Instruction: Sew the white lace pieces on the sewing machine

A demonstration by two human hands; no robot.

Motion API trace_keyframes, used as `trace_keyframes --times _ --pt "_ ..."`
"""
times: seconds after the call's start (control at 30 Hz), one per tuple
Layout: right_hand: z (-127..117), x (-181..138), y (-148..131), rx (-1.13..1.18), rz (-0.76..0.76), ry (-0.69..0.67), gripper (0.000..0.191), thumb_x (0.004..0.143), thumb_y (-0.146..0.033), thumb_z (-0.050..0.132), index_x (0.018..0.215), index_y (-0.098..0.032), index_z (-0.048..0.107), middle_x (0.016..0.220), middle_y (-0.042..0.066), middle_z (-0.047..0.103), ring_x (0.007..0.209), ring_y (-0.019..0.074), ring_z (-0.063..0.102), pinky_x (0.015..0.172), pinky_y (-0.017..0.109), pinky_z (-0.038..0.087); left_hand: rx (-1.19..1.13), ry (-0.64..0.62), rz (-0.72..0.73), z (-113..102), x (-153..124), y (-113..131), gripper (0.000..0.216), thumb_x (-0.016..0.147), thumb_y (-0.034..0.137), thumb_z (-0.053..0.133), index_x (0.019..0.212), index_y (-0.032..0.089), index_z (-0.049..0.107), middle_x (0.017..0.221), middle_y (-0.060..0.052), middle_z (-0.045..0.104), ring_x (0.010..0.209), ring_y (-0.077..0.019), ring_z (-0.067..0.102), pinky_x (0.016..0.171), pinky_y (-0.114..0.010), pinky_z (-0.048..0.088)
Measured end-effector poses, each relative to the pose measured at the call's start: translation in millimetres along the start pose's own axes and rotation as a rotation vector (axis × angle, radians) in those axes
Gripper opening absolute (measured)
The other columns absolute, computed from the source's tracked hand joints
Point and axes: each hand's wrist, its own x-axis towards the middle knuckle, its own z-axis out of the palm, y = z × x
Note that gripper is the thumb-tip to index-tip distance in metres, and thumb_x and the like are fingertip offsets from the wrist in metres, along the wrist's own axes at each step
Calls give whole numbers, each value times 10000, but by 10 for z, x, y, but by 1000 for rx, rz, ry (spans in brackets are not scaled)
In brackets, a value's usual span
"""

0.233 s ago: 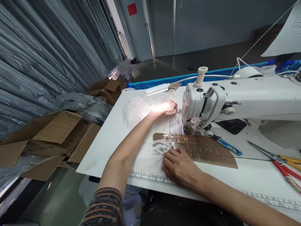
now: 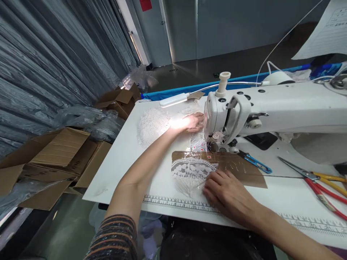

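Observation:
My left hand (image 2: 192, 122) is behind the needle area of the white sewing machine (image 2: 215, 117), its fingers bent together over white lace trim (image 2: 197, 139). Lamp glare washes out its wrist. A gathered heap of the same lace (image 2: 153, 126) lies left of it. In front of the presser foot, a scalloped lace end (image 2: 191, 169) spreads over a brown taped board (image 2: 244, 169). My right hand (image 2: 225, 187) rests at the right end of this lace, fingers curled onto it; the fingertips are partly hidden.
Blue thread snips (image 2: 257, 163) and red- and yellow-handled scissors (image 2: 314, 177) lie to the right. A white lamp (image 2: 174, 100) hangs above the lace heap. A printed ruler (image 2: 179, 204) runs along the table's front edge. Open cardboard boxes (image 2: 59, 155) stand at left.
My right hand has shifted right, and more of the lace end shows flat on the board. My left hand stays by the machine, its fingers slightly less curled. The view has shifted a little.

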Motion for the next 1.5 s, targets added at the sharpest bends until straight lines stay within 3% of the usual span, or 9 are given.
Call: trace_keyframes --times 0.27,0.57,0.87,0.97,1.07,1.13,1.3,1.4,1.5 --pt "-235 -180 425 338 164 162 170 956 -275 422 922 -214 577 929 72 629 862 200 590 735 332 472 291 -168 146 -40 -794 138 212 907 280 478 945 177 660 1049 -68 603 885 -179 572 772 -278 433" --pt "-275 -164 414 511 230 126 203 954 -322 439 899 -222 607 900 51 641 801 179 607 701 312 491 326 -291 -8 -65 -1647 102 256 932 420 486 892 178 559 960 -50 556 775 -154 512 634 -259 393" --pt "-179 111 223 1155 560 -136 492 938 -589 391 923 -167 643 868 79 661 744 177 618 683 317 512 105 -80 130 129 -1692 503 140 937 297 506 912 186 587 835 -21 626 714 -120 561 634 -255 453" --pt "-150 162 194 1393 567 -192 523 932 -609 386 806 -156 614 789 56 617 713 158 573 687 306 482 -128 -181 261 219 -1713 662 200 892 273 594 1058 162 590 919 -47 650 792 -134 608 697 -266 526" --pt "-107 179 166 1421 590 -164 462 890 -592 493 734 -164 573 719 13 554 672 135 495 652 277 429 -344 -287 308 194 -1696 690 336 898 249 599 1215 157 538 1099 -99 627 920 -154 639 778 -279 566" --pt "-90 185 139 1432 609 -173 343 853 -511 594 837 -168 598 741 -5 549 684 128 480 653 263 409 -347 -188 277 141 -1646 632 305 938 238 532 1235 168 536 1158 -109 609 984 -166 633 823 -302 562" --pt "-153 170 93 1421 403 -396 127 872 -283 579 903 -169 627 692 -38 477 598 88 386 572 221 341 -195 -210 298 146 -1568 475 360 985 282 433 1337 223 478 1328 -95 544 1237 -234 499 1018 -417 442" --pt "-218 134 160 1400 287 -489 163 901 -302 550 894 -160 630 717 -26 486 610 82 379 566 217 324 -217 -379 247 212 -1611 433 355 980 324 451 1312 210 508 1105 -83 651 1008 -192 606 838 -320 509" --pt "-245 139 309 1342 292 -521 278 902 -413 549 925 -148 629 721 -11 521 586 80 400 538 217 322 -260 -366 127 198 -1625 360 362 951 381 507 1246 178 560 826 -32 628 681 -109 556 573 -209 436"
